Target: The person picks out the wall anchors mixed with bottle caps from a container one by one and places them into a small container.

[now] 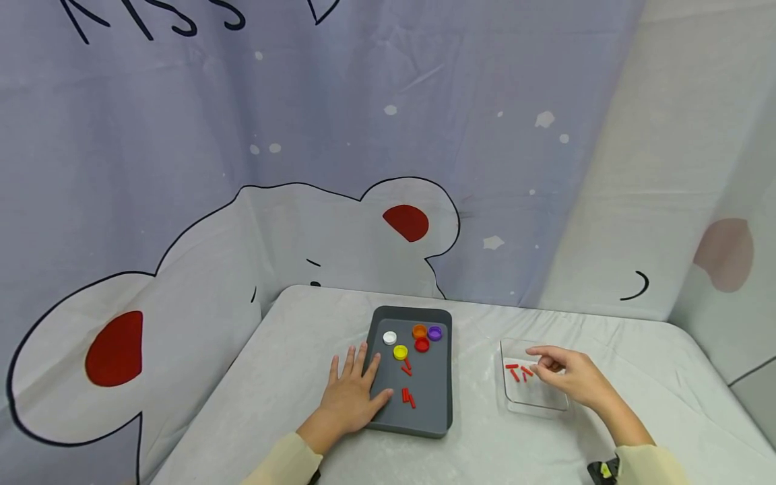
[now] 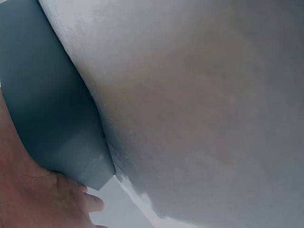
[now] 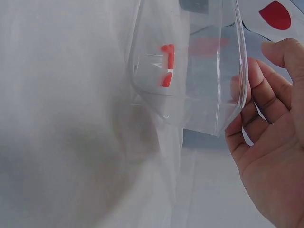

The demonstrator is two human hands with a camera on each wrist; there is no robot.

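My left hand (image 1: pixel 349 397) lies with spread, straight fingers over the left rim of a grey tray (image 1: pixel 432 417). In the left wrist view the same hand (image 2: pixel 42 199) overlaps the tray's side (image 2: pixel 57 104). My right hand (image 1: pixel 566 374) is at the right side of a clear plastic box (image 1: pixel 539 403), fingers loosely bent, thumb and index finger apart, nothing between them. Several short red sticks (image 1: pixel 514 375) lie in the box. From the right wrist, fingers (image 3: pixel 263 95) show close by the box's rim (image 3: pixel 243 57).
On the tray stand a white cap (image 1: pixel 390 338), a yellow cap (image 1: pixel 400 352), an orange cap (image 1: pixel 419 331), a red cap (image 1: pixel 422 345) and a purple cap (image 1: pixel 434 333). More red sticks (image 1: pixel 405 395) lie nearer its front. White cloth (image 1: pixel 479 451) covers the table; a printed curtain (image 1: pixel 339 101) hangs behind.
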